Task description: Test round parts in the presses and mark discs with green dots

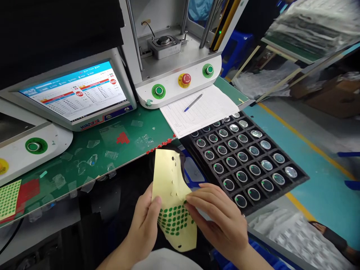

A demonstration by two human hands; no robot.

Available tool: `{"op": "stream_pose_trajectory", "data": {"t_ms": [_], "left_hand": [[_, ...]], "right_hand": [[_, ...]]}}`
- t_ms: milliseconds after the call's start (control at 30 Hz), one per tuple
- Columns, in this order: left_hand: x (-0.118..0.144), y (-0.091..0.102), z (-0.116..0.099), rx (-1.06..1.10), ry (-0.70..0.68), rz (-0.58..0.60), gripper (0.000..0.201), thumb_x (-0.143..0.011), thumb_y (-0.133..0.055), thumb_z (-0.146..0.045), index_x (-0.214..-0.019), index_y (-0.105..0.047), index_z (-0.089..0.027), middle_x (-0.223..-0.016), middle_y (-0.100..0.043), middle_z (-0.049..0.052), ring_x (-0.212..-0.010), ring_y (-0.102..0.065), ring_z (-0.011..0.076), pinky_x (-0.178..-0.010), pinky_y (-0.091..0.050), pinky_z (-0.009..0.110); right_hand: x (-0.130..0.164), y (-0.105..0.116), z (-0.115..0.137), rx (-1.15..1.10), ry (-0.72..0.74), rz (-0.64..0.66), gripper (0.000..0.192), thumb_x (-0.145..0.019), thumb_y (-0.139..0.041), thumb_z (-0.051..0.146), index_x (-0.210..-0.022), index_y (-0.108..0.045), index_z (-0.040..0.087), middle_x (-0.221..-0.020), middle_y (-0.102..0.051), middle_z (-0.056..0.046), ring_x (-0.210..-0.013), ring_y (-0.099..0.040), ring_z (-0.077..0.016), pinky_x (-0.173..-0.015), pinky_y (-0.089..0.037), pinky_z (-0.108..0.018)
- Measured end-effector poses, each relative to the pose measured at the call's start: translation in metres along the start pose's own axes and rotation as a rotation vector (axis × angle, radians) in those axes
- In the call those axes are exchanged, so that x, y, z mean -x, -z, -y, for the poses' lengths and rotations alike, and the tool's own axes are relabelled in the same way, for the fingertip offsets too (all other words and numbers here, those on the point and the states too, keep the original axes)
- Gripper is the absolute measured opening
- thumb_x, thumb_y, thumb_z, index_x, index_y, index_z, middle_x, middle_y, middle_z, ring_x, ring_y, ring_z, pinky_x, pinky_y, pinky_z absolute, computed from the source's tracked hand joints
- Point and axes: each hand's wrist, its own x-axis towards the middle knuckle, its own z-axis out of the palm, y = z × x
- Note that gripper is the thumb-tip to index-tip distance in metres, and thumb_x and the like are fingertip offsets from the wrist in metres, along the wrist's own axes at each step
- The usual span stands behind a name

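Observation:
A pale yellow sticker sheet (165, 180) is held up over my lap, slightly bent. Several rows of round green stickers cover its lower part; the upper part is mostly bare backing. My left hand (146, 217) grips the sheet's left edge, thumb on the front. At the right edge, my right hand (216, 213) pinches with thumb and forefinger by the top row of stickers. A speck of green shows at those fingertips, but whether it is a loose sticker or still on the sheet I cannot tell.
Right of my hands, a black divided tray (299, 180) holds several round parts, many with green dots. A pen (193, 102) lies on a paper form (180, 122). Behind stand a press machine (171, 86) and a monitor (84, 93). Film scraps litter the green bench (129, 144).

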Motion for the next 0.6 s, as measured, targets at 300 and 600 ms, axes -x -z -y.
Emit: {"op": "stream_pose_trajectory", "data": {"t_ms": [300, 600], "left_hand": [[-0.004, 0.000, 0.003, 0.009, -0.014, 0.007, 0.043, -0.092, -0.054, -0.041, -0.124, -0.067, -0.015, -0.104, -0.075, 0.009, -0.097, -0.068, 0.0275, -0.083, -0.055, 0.032], [-0.010, 0.013, -0.005, -0.080, -0.032, 0.195, 0.040, -0.095, -0.053, -0.045, -0.122, -0.065, -0.018, -0.091, -0.070, 0.006, -0.076, -0.061, 0.0187, -0.066, -0.050, 0.025]], "right_hand": [[0.001, 0.002, -0.002, 0.003, 0.015, 0.027, 0.013, -0.084, -0.063, 0.001, -0.087, -0.065, 0.014, -0.083, -0.071, -0.004, -0.073, -0.064, -0.0130, -0.086, -0.051, -0.038], [0.000, 0.003, -0.002, -0.002, 0.043, 0.036, 0.012, -0.086, -0.061, 0.002, -0.092, -0.066, 0.011, -0.083, -0.072, -0.006, -0.074, -0.064, -0.0136, -0.083, -0.054, -0.037]]}}
